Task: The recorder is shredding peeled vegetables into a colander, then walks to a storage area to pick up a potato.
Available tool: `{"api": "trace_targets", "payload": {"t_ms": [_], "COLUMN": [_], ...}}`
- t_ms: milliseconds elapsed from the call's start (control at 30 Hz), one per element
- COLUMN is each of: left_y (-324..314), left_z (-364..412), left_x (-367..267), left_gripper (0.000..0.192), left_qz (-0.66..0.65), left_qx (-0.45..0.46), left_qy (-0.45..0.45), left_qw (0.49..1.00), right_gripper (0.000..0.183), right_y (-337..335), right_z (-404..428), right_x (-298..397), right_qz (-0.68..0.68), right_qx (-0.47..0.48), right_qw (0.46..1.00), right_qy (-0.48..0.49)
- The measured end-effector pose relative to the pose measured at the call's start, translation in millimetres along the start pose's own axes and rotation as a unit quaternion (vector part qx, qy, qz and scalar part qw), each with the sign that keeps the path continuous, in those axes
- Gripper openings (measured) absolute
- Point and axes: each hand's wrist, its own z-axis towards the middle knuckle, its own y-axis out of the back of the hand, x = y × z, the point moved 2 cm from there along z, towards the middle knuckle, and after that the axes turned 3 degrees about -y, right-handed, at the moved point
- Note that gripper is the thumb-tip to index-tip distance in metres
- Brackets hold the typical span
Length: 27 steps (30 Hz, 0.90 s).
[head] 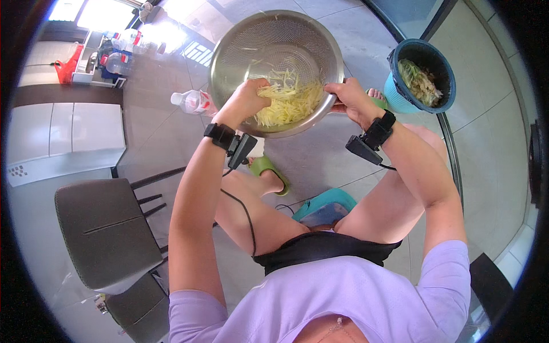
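A perforated stainless steel colander [240, 47] is held up in front of me, tilted towards me. Pale yellow-green shredded vegetable [291, 103] lies in its lower part; which vegetable it is I cannot tell. Inside the bowl at the left, my left hand [251, 96] has its fingers closed around some of the shreds. On the right side, my right hand [351, 96] grips the colander's rim, thumb on the inner edge. Both wrists wear black straps with small black devices.
A blue bin [392, 92] with vegetable scraps stands at the right, near a glass panel's frame. Left of the colander is a clear plastic bottle [193, 102]. Grey chairs [107, 231] stand at the left, with several large water bottles [118, 63] at the upper left.
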Motion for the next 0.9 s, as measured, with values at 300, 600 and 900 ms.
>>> {"api": "trace_targets", "payload": {"t_ms": [300, 600, 900], "left_y": [-1.8, 9.9, 6.4], "left_z": [0.5, -20.2, -53.6], "left_x": [9.0, 21.4, 33.4], "left_gripper": [0.042, 0.055, 0.033], "left_qz": [-0.161, -0.390, -0.586], "left_qx": [0.016, -0.055, 0.002], "left_qy": [0.109, 0.115, 0.074], "left_qw": [0.981, 0.912, 0.807], "right_gripper": [0.030, 0.036, 0.024], "right_y": [15.5, 16.3, 23.1], "right_z": [30.2, 17.1, 27.0], "right_x": [-20.9, -25.8, -34.2], "right_qz": [-0.042, 0.060, 0.201], "right_qx": [-0.035, -0.010, 0.002], "right_qw": [0.998, 0.998, 0.975], "right_qy": [-0.033, -0.019, -0.097]}}
